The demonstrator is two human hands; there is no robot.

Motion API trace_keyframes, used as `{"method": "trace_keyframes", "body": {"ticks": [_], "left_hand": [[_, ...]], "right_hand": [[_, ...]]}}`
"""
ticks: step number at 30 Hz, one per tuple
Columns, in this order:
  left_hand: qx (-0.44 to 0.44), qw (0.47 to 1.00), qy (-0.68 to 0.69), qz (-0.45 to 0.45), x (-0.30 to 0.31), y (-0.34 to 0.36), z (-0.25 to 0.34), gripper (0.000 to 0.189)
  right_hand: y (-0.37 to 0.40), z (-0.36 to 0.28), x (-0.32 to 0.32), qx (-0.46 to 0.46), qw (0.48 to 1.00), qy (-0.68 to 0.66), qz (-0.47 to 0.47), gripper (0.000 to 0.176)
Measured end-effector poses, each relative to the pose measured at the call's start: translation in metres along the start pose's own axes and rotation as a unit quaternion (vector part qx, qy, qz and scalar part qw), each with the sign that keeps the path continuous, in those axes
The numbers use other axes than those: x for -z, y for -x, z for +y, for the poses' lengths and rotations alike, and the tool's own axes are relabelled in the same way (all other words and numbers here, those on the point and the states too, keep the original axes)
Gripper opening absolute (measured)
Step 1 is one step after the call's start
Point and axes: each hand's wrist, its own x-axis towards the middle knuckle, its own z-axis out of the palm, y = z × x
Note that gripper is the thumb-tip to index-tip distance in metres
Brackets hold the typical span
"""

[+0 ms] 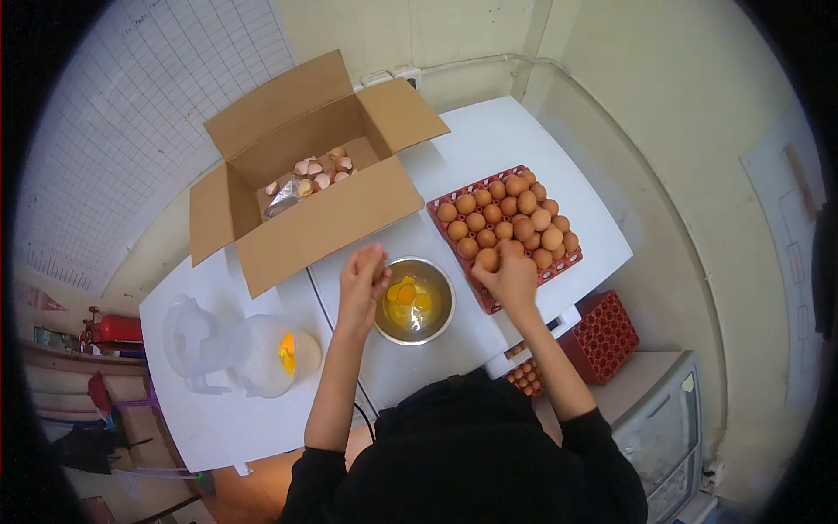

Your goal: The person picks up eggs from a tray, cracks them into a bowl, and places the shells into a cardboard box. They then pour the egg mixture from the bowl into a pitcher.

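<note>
My right hand [513, 281] has its fingers closed around a brown egg [488, 259] at the near left side of the red egg tray [491, 301]. Many brown eggs fill the tray's cups. At the left rim of a steel bowl [451, 306] is my left hand [360, 284], raised with its fingers curled together. Whatever it may hold is hidden. Inside the bowl lie several yellow yolks [407, 294] in clear egg white. Behind my left hand stands an open cardboard box [327, 231] with broken eggshells [314, 170] and a crumpled clear wrapper in it.
On the left of the white table [218, 437] lie a translucent plastic jug [262, 354] with an orange patch and a clear lid-like piece [188, 336]. Below the table's right edge are stacked red trays [602, 336], more eggs [525, 377] and a glass-topped freezer [668, 445].
</note>
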Motion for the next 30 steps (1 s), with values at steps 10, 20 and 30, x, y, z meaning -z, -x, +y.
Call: {"method": "trace_keyframes", "body": {"ticks": [10, 20, 30], "left_hand": [[0.293, 0.933, 0.179, -0.106, -0.003, 0.022, -0.043, 0.040], [0.271, 0.945, 0.182, -0.018, -0.004, 0.023, -0.035, 0.035], [0.226, 0.962, 0.099, -0.115, 0.004, 0.030, -0.009, 0.024]], "right_hand": [[0.011, -0.025, -0.023, -0.193, 0.670, -0.657, -0.288, 0.033], [0.032, -0.083, -0.044, 0.236, 0.942, -0.228, -0.070, 0.035], [0.000, -0.065, -0.056, 0.026, 0.858, -0.415, -0.301, 0.035]]}}
